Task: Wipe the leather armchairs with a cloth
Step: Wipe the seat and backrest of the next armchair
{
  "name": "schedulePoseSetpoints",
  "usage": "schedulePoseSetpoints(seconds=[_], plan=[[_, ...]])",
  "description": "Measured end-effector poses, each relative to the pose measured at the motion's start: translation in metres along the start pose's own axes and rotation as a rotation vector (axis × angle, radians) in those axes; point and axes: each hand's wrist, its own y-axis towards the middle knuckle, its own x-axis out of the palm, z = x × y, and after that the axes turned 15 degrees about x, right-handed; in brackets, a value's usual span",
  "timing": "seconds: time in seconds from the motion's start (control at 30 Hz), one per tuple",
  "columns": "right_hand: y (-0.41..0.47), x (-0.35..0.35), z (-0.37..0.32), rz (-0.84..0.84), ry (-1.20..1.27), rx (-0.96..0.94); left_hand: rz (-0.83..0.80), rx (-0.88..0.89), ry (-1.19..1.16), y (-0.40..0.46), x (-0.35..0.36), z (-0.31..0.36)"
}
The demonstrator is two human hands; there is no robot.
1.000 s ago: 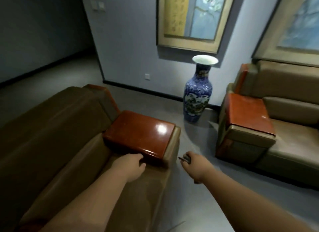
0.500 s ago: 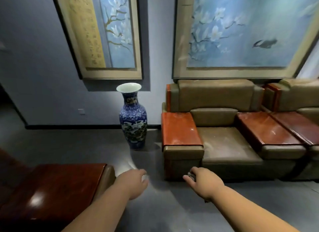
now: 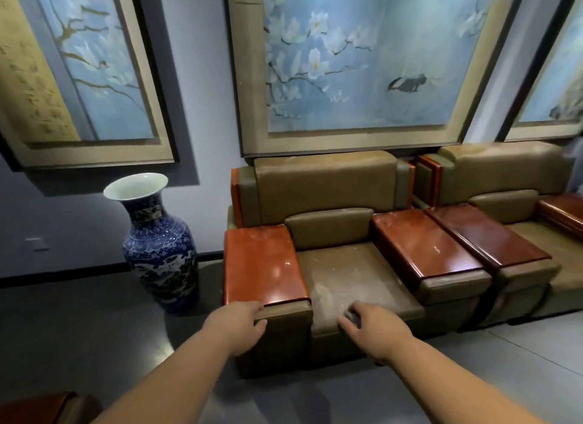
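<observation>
The right hand (image 3: pixel 377 330) clenches a small, soft, light cloth (image 3: pixel 352 317), bunched in the palm, at six o'clock of the dusty armchair (image 3: pixel 344 275), while the left hand (image 3: pixel 235 324) hangs released.

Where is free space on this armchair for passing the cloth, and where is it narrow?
Free: the seat cushion between the two wooden armrests, beyond the right hand holding the cloth. Both armrest tops are bare. Narrow: the gap beside the neighbouring chair, and the floor by the vase.
</observation>
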Motion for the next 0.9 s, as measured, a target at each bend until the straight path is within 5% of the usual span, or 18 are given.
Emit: schedulePoseSetpoints(seconds=[0.27,0.5,0.9], plan=[[0.175,-0.053,0.009,-0.059,0.012,0.115,0.039,0.027,-0.003,0.204,-0.053,-0.017],[0.303,-0.081,0.019,-0.092,0.007,0.184,-0.091,0.09,0.043,0.348,-0.072,-0.016],[0.486,0.014,0.062,-0.348,-0.151,0.157,-0.295,-0.038,-0.049,0.476,0.044,-0.035]])
